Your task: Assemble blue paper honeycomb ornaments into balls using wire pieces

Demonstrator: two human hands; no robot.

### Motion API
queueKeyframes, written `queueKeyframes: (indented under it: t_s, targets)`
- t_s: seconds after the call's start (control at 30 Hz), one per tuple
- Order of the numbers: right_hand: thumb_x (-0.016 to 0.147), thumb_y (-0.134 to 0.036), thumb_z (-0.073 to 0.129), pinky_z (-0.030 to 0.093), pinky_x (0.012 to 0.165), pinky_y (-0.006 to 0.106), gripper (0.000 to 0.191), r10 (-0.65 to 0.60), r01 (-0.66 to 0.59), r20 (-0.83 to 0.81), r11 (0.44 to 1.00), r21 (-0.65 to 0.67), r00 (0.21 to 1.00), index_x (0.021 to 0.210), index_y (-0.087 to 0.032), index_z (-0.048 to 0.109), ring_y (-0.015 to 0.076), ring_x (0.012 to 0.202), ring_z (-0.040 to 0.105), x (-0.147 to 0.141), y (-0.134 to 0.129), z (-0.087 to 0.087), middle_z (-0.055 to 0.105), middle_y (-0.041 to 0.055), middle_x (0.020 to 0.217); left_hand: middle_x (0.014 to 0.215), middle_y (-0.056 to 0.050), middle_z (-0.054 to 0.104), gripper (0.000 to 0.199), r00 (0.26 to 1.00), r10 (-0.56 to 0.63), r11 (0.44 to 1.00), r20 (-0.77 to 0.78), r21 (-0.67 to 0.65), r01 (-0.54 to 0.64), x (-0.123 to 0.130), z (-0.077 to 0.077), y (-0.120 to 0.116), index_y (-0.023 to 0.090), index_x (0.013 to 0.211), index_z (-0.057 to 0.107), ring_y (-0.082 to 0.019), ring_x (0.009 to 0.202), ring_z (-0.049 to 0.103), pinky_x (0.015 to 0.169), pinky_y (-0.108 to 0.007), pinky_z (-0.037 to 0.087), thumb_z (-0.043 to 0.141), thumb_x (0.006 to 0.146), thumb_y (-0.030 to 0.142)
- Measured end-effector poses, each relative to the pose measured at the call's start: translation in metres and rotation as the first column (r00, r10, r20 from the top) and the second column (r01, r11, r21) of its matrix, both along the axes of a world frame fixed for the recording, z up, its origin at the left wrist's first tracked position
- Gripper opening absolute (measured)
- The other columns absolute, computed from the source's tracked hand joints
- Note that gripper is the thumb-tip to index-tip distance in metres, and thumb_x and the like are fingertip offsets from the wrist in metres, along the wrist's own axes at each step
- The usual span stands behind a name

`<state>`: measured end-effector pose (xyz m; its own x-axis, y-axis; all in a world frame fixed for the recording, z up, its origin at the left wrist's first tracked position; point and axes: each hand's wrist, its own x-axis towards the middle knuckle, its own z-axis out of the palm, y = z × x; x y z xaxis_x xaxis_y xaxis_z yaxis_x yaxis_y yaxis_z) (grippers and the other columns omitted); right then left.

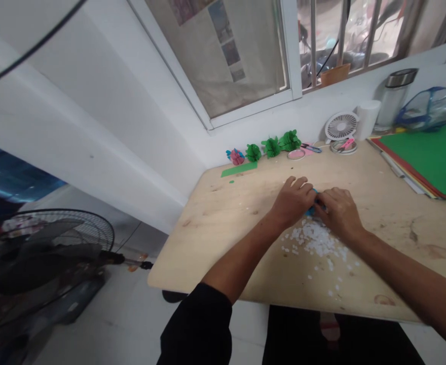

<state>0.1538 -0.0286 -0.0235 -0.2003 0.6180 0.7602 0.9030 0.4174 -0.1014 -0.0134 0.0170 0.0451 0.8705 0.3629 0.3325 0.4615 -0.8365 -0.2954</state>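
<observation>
Wooden tabletop (230, 218) beneath a barred window (313, 40): at the far edge of a heap of white dots (316, 238), left hand (293, 202) and right hand (340, 213) hold a blue piece (311, 210) in bent fingers. Well behind the heap, rightward, are a capped bottle (392, 104) and a clear bag (438, 109), contents indistinct; nearer it, pink snips (346, 145) rest on a ring (354, 150).

Tabletop (215, 238): knotted wood, looks matt.
Scraps (316, 238), 4 o'clock in view: paper-like, matt.
Top sheet (432, 157), 3 o'clock: smooth, matt paper.
Bottle (388, 107), 2 o'clock: glossy body, metallic cap (401, 77).
</observation>
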Motion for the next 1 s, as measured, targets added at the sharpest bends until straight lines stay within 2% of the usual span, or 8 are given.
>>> queueKeyframes:
  t_s: [0.27,0.67,0.9,1.0]
  targets:
    - [0.092,-0.029,0.058,0.036,0.072,0.035,0.011,0.019,-0.018,-0.04,0.999,0.029,0.999,0.093,-0.019,0.064,0.0243,0.082,0.054,0.002,0.0,-0.001,0.065,0.0091,0.087,0.113,-0.01,0.069,0.026,1.0,-0.001,1.0,0.016,0.016,0.001,-0.018,0.007,0.003,0.016,0.095,0.064,-0.024,0.113,0.059,0.096,-0.038,0.042,0.04,0.102,0.019]
    - [0.091,-0.032,0.061,0.035,0.07,0.035,0.012,0.011,-0.01,-0.083,1.0,0.005,0.996,0.086,-0.021,0.062,0.0243,0.081,0.054,0.004,0.0,-0.002,0.064,0.0065,0.082,0.113,-0.01,0.071,0.015,0.989,0.025,1.0,0.144,-0.017,-0.023,-0.024,-0.003,0.004,0.017,0.094,0.065,-0.023,0.11,0.062,0.094,-0.038,0.044,0.051,0.098,0.02]
    - [0.09,-0.03,0.062,0.04,0.075,0.039,0.01,0.063,-0.064,-0.149,0.998,0.002,0.987,0.096,-0.022,0.066,0.0257,0.087,0.058,0.004,0.003,-0.007,0.069,0.0072,0.09,0.115,-0.008,0.072,0.015,0.986,0.055,0.997,0.155,-0.063,-0.046,-0.026,-0.003,0.003,0.015,0.097,0.065,-0.022,0.109,0.064,0.092,-0.036,0.046,0.053,0.098,0.023]
    - [0.089,-0.031,0.064,0.042,0.076,0.041,0.01,0.051,-0.051,-0.165,0.999,0.004,0.985,0.094,-0.023,0.067,0.0265,0.088,0.059,0.005,0.005,-0.01,0.07,0.0079,0.093,0.116,-0.008,0.072,0.013,0.98,0.077,0.993,0.185,-0.105,-0.058,-0.027,-0.002,0.002,0.016,0.097,0.065,-0.022,0.111,0.065,0.093,-0.036,0.046,0.055,0.098,0.023]
